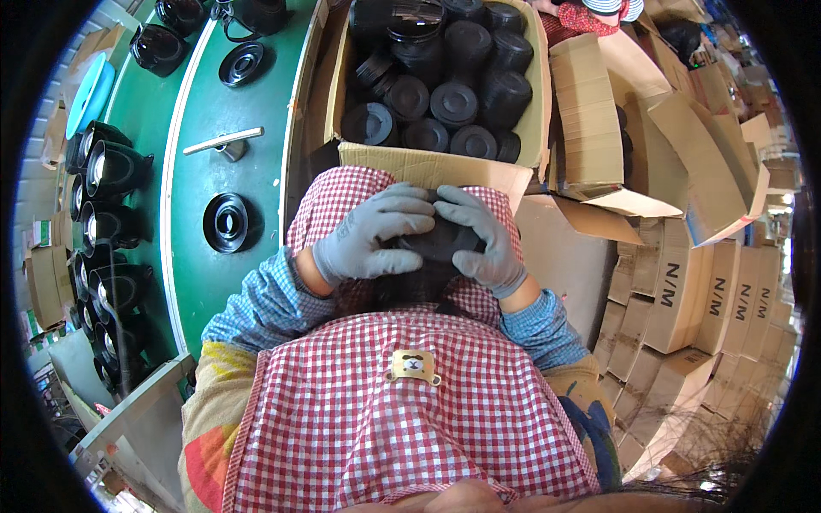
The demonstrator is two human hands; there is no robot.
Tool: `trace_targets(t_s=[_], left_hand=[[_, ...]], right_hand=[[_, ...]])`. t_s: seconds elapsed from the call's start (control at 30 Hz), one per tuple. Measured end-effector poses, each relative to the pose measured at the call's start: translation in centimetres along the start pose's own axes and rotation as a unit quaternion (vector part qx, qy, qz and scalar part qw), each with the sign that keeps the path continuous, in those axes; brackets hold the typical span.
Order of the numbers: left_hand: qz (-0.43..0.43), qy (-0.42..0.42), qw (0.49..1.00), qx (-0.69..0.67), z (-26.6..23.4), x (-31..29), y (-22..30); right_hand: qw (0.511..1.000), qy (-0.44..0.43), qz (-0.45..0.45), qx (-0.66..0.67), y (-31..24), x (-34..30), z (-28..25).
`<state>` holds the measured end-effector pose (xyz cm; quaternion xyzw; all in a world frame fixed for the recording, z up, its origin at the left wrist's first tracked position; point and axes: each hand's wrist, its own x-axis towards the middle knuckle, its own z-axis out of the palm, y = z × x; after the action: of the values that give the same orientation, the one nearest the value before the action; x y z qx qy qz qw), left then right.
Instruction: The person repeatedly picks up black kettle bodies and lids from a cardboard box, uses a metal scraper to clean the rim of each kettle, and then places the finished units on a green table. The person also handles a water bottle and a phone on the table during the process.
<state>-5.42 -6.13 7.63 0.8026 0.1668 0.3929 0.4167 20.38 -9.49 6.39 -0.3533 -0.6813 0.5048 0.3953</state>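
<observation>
Over my lap, a dark round plastic part (pixel 439 242) sits between my two grey-gloved hands; it looks like a black lid, though its lower side is hidden. My left hand (pixel 376 235) curls round its left edge. The fingers of my right hand (pixel 484 241) wrap its far and right edges. Just beyond my knees stands an open cardboard box (pixel 432 162) packed with stacked black round lids (pixel 454 104).
To my left runs a green workbench (pixel 261 162) with black ring-shaped parts (pixel 229 223) and a metal T-handled tool (pixel 229 147). Black pots (pixel 114 168) line its far side. Open cartons (pixel 590 128) and stacked boxes (pixel 676 282) are at right. Another person's sleeve (pixel 581 19) shows beyond.
</observation>
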Motion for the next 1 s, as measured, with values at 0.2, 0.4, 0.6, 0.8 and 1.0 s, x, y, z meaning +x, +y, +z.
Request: trace_targets(t_s=[0.2, 0.4, 0.6, 0.8, 1.0], left_hand=[[-0.033, 0.042, 0.999, -0.006, 0.7, 0.3, 0.0], [0.041, 0.065, 0.996, 0.048, 0.8, 0.1, -0.8], [0.056, 0.058, 0.997, 0.019, 0.8, 0.3, -1.4], [0.057, 0.050, 0.997, 0.024, 0.9, 0.3, -0.9], [0.036, 0.020, 0.995, 0.091, 0.8, -0.5, 0.3]], right_hand=[[0.991, 0.075, 0.033, 0.109, 0.2, 0.2, 1.2], [0.996, 0.042, -0.031, 0.071, 1.3, 0.4, 0.6], [0.996, 0.038, -0.041, 0.074, 1.8, 0.4, 0.6], [0.997, 0.007, -0.033, 0.066, 1.4, 0.0, 0.2], [0.998, -0.057, 0.000, 0.008, 0.1, 0.0, -0.7]])
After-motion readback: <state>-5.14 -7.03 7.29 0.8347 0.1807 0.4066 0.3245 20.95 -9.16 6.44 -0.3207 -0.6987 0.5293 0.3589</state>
